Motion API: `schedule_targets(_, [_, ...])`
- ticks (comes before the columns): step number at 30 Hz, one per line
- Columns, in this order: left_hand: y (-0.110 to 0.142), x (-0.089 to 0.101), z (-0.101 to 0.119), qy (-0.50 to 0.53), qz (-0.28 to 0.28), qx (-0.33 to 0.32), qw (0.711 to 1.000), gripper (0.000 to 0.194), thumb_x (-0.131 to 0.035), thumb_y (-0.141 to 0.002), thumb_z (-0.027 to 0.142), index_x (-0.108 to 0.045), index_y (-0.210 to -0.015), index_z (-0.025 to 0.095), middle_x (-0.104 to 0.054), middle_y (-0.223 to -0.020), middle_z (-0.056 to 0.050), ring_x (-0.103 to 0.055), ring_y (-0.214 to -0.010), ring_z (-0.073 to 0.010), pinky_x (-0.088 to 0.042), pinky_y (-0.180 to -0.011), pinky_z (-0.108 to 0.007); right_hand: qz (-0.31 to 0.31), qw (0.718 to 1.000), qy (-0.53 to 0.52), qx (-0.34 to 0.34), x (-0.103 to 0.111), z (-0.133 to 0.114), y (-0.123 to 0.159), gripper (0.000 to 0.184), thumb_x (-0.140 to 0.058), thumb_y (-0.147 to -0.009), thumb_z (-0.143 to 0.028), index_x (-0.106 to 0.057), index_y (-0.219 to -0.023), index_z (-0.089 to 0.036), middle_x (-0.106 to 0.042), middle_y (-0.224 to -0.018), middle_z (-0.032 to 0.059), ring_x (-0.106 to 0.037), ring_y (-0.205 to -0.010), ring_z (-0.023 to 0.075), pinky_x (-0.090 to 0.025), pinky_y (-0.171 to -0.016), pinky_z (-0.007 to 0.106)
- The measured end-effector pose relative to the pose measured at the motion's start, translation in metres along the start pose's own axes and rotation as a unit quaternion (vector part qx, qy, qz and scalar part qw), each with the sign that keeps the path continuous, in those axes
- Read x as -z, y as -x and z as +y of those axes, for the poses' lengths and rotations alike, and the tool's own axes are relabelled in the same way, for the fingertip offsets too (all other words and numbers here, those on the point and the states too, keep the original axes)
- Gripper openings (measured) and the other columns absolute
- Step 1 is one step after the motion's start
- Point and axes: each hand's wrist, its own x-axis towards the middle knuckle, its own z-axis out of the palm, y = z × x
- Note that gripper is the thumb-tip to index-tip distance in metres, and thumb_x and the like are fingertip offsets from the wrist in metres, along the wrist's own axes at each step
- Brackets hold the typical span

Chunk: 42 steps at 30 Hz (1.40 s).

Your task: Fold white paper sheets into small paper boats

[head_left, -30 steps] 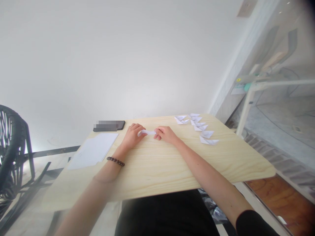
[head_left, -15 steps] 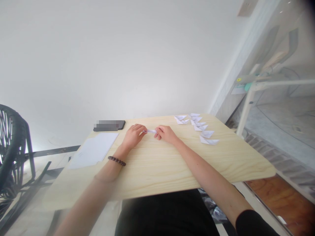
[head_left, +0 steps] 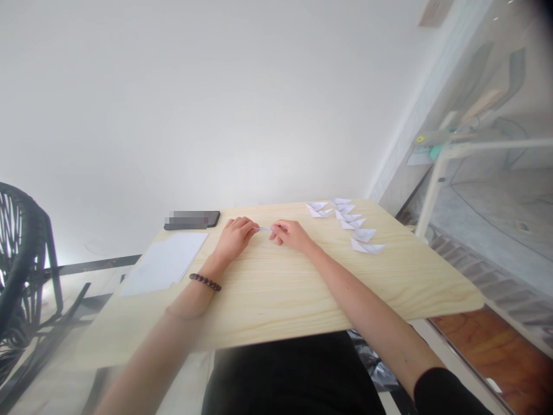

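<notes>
Between my two hands a small folded piece of white paper (head_left: 262, 229) is held nearly edge-on, so only a thin strip of it shows. The fingers of my left hand (head_left: 237, 237) pinch its left end; a dark bead bracelet circles that wrist. My right hand (head_left: 289, 234) pinches the right end with thumb and fingertips, its other fingers curled. Both hands are just above the wooden table (head_left: 268, 300). To the right stand several folded white paper boats (head_left: 368, 246), grouped toward the table's far right.
A stack of white paper sheets (head_left: 166, 262) lies at the table's left. Behind it rests a dark, partly blurred-out flat object (head_left: 213, 219). A black woven chair (head_left: 26, 253) stands at the left, a white wall (head_left: 242, 115) rises behind, and a white metal frame (head_left: 432, 196) is at right.
The folded paper has tipped from showing a wider white face to a thin edge. Both hands keep their hold and have barely shifted.
</notes>
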Motion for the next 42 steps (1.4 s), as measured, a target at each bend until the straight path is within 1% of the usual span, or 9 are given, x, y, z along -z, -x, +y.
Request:
schedule_targets(6, [-0.001, 0.000, 0.001, 0.012, -0.009, 0.013, 1.000, 0.027, -0.033, -0.088, 0.030, -0.057, -0.090, 0.019, -0.058, -0.085, -0.005, -0.051, -0.082, -0.0157, -0.034, -0.075, -0.030, 0.016, 1.000, -0.020, -0.002, -0.002, 0.007, -0.002, 0.023, -0.050, -0.076, -0.034, -0.055, -0.090, -0.016, -0.065, -0.083, 0.0044, -0.056, -0.050, 0.0067, -0.045, -0.052, 0.020])
schedule_targets(12, [-0.001, 0.001, 0.001, 0.049, 0.002, 0.015, 0.999, 0.025, -0.037, -0.086, 0.032, -0.058, -0.088, 0.019, -0.058, -0.085, -0.006, -0.051, -0.083, -0.0168, -0.036, -0.078, -0.031, 0.027, 0.999, -0.035, -0.006, -0.001, 0.009, -0.004, 0.023, -0.054, -0.073, -0.033, -0.056, -0.088, -0.016, -0.063, -0.085, 0.0046, -0.057, -0.051, 0.0074, -0.046, -0.053, 0.020])
schedule_targets(17, [0.000, 0.000, 0.001, 0.108, 0.008, 0.038, 0.993, 0.025, -0.039, -0.084, 0.035, -0.057, -0.090, 0.019, -0.059, -0.095, -0.006, -0.051, -0.090, -0.0182, -0.037, -0.082, -0.031, 0.022, 0.999, -0.038, -0.006, 0.000, 0.008, -0.004, 0.023, -0.052, -0.073, -0.034, -0.057, -0.085, -0.015, -0.062, -0.076, 0.0029, -0.057, -0.052, 0.0081, -0.045, -0.054, 0.020])
schedule_targets(22, [0.003, -0.004, -0.001, 0.161, -0.013, 0.133, 0.978, 0.030, -0.040, -0.081, 0.042, -0.056, -0.092, 0.019, -0.061, -0.078, -0.002, -0.052, -0.068, -0.0140, -0.039, -0.064, -0.025, 0.028, 0.998, -0.053, -0.003, 0.000, 0.007, -0.004, 0.022, -0.053, -0.072, -0.034, -0.056, -0.086, -0.016, -0.062, -0.077, 0.0024, -0.056, -0.051, 0.0075, -0.045, -0.053, 0.020])
schedule_targets(26, [0.004, -0.007, -0.002, 0.219, 0.002, 0.164, 0.962, 0.035, -0.045, -0.078, 0.045, -0.057, -0.094, 0.017, -0.061, -0.075, -0.002, -0.051, -0.064, -0.0126, -0.038, -0.058, -0.023, 0.042, 0.998, -0.046, 0.002, 0.001, 0.003, -0.002, 0.023, -0.052, -0.073, -0.035, -0.056, -0.087, -0.017, -0.061, -0.066, -0.0001, -0.056, -0.050, 0.0082, -0.043, -0.052, 0.019])
schedule_targets(29, [0.005, -0.006, -0.001, 0.264, -0.007, 0.185, 0.947, 0.038, -0.048, -0.076, 0.046, -0.056, -0.098, 0.016, -0.059, -0.068, -0.001, -0.049, -0.058, -0.0112, -0.035, -0.051, -0.022, 0.053, 0.998, -0.043, -0.001, 0.002, 0.001, -0.001, 0.023, -0.052, -0.073, -0.036, -0.057, -0.085, -0.017, -0.059, -0.062, -0.0010, -0.057, -0.051, 0.0089, -0.041, -0.049, 0.018])
schedule_targets(34, [0.005, -0.005, 0.002, 0.314, -0.047, 0.202, 0.926, 0.040, -0.051, -0.073, 0.046, -0.056, -0.099, 0.016, -0.055, -0.060, 0.001, -0.043, -0.048, -0.0086, -0.029, -0.043, -0.020, 0.046, 0.997, -0.053, -0.009, 0.001, 0.000, 0.000, 0.026, -0.053, -0.071, -0.038, -0.059, -0.084, -0.017, -0.059, -0.063, 0.0006, -0.058, -0.053, 0.0099, -0.040, -0.043, 0.016])
schedule_targets(38, [0.004, -0.004, 0.003, 0.316, -0.042, 0.208, 0.925, 0.039, -0.052, -0.072, 0.047, -0.059, -0.094, 0.015, -0.057, -0.064, -0.001, -0.043, -0.050, -0.0089, -0.030, -0.043, -0.019, 0.027, 0.997, -0.073, -0.010, 0.002, 0.001, -0.001, 0.027, -0.052, -0.072, -0.039, -0.060, -0.082, -0.015, -0.063, -0.073, 0.0035, -0.057, -0.053, 0.0087, -0.041, -0.043, 0.016])
schedule_targets(42, [0.004, -0.004, 0.004, 0.305, -0.041, 0.199, 0.930, 0.040, -0.051, -0.073, 0.047, -0.059, -0.093, 0.014, -0.058, -0.065, -0.001, -0.044, -0.050, -0.0094, -0.032, -0.044, -0.020, 0.012, 0.996, -0.089, -0.008, 0.003, 0.004, -0.004, 0.027, -0.051, -0.074, -0.039, -0.060, -0.080, -0.015, -0.064, -0.072, 0.0039, -0.056, -0.052, 0.0072, -0.041, -0.043, 0.015])
